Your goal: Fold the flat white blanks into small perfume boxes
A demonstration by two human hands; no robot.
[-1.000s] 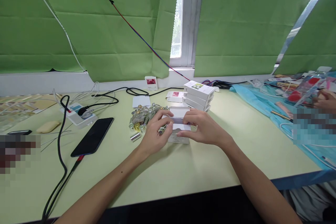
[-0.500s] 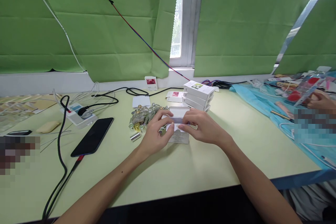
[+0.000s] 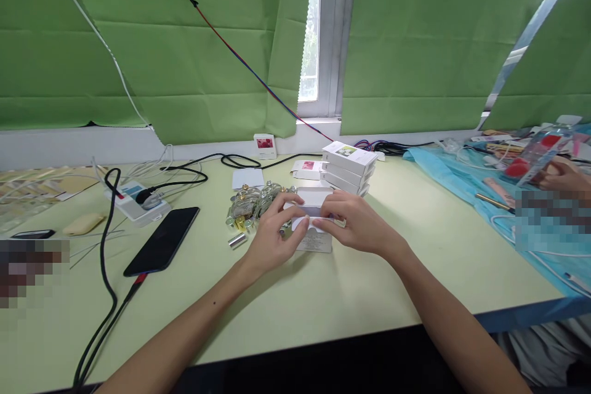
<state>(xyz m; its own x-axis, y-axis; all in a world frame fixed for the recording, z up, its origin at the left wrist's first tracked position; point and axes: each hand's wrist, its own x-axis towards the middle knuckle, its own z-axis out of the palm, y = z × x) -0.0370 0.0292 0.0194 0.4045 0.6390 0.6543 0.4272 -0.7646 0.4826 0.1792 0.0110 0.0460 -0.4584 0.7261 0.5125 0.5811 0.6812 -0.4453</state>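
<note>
1. The left hand [image 3: 277, 231] has its fingers curled and its thumb bent in, pinching the left side of an open white carton [image 3: 314, 242].
2. The right hand [image 3: 353, 221] pinches the carton's right side, its thumb near the left thumb at the front flap.
3. The carton lies between both hands on a pale yellow-green table [image 3: 369, 295], with printing on its near panel.
4. Just beyond the left hand is a heap of small clear bottles [image 3: 258, 200]; a silver cylinder [image 3: 237, 241] lies nearby.
5. Behind the right hand is a stack of white boxes [image 3: 348, 166].
6. Toward the left are a black phone [image 3: 161, 241] and a white power strip [image 3: 143, 210].
7. Far right, another person's hand [image 3: 566, 173] is above a blue sheet [image 3: 443, 175].
8. Green curtains [image 3: 184, 55] hang behind.
</note>
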